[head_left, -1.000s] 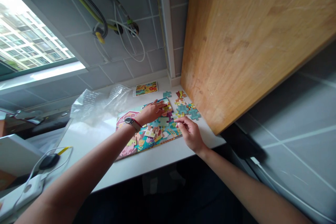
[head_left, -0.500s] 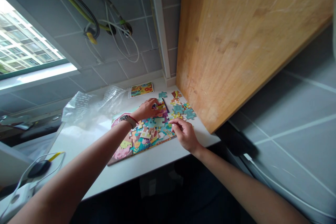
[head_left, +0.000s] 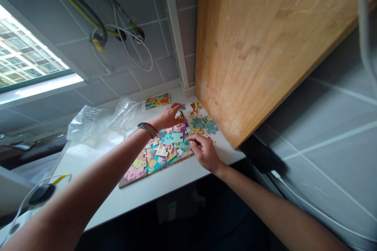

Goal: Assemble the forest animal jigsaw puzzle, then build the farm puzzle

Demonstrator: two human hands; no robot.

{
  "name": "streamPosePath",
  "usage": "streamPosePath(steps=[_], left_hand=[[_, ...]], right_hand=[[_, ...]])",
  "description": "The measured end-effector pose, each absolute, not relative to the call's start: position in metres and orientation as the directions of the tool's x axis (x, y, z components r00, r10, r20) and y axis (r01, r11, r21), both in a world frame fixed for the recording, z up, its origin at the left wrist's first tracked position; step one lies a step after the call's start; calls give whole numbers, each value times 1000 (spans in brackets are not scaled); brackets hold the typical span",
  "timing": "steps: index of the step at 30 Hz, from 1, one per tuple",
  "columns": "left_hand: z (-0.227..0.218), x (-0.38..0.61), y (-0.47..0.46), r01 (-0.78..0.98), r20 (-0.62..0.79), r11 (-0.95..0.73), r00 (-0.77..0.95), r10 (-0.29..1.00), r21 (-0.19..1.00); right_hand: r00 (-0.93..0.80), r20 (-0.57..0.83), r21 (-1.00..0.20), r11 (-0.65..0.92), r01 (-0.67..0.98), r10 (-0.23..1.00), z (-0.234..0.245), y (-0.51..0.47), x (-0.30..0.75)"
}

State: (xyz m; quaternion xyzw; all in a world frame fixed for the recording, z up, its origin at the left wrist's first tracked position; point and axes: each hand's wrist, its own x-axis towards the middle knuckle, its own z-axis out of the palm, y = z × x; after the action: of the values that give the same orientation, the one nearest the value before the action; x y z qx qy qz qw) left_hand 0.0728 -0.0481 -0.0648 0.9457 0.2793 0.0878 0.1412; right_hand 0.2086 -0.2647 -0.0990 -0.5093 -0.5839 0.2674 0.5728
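Note:
A colourful jigsaw puzzle point(head_left: 151, 164) lies on the white counter, with loose pieces resting on top of it. My left hand point(head_left: 171, 117) reaches over the puzzle's far right corner, thumb and fingers apart. Its fingertips are at a teal puzzle piece point(head_left: 183, 106) beyond the board, partly covered by them; whether they touch it is unclear. My right hand point(head_left: 206, 153) is at the puzzle's right edge, its fingers curled in a pinch. Anything between those fingertips is too small to make out. Close by, a pale green piece point(head_left: 177, 137) lies on the puzzle.
Loose puzzle pieces point(head_left: 198, 122) are heaped right of the board, by a leaning wooden board point(head_left: 235, 66). A picture card point(head_left: 157, 101) lies near the wall. Crumpled clear plastic point(head_left: 91, 121) covers the counter's left part. Cables point(head_left: 103, 27) hang on the tiled wall.
My left hand has moved away from me, off the puzzle's upper part to the teal piece beyond, and its fingers have spread. My right hand stays nearly in place, still pinched. The view has shifted slightly.

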Motion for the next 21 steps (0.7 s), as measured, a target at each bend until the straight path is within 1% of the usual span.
streamPosePath(steps=[2, 5, 9, 15, 21], left_hand=[[-61, 88, -59, 462, 59, -830, 862, 503, 313], [-63, 109, -72, 424, 4, -850, 894, 448, 313], [-63, 124, -76, 403, -28, -854, 908, 418, 330], [-51, 130, -74, 385, -6, -840, 910, 415, 382], [-35, 120, -65, 423, -17, -778, 883, 470, 464]], right_hand=[[126, 451, -851, 383, 359, 884, -98, -267, 207], [-15, 524, -764, 478, 433, 852, -100, -270, 204], [-192, 562, -645, 572, 507, 805, -108, -271, 200], [-280, 571, -572, 619, 538, 771, -114, -270, 198], [-322, 565, -539, 636, 552, 760, -115, -270, 198]])
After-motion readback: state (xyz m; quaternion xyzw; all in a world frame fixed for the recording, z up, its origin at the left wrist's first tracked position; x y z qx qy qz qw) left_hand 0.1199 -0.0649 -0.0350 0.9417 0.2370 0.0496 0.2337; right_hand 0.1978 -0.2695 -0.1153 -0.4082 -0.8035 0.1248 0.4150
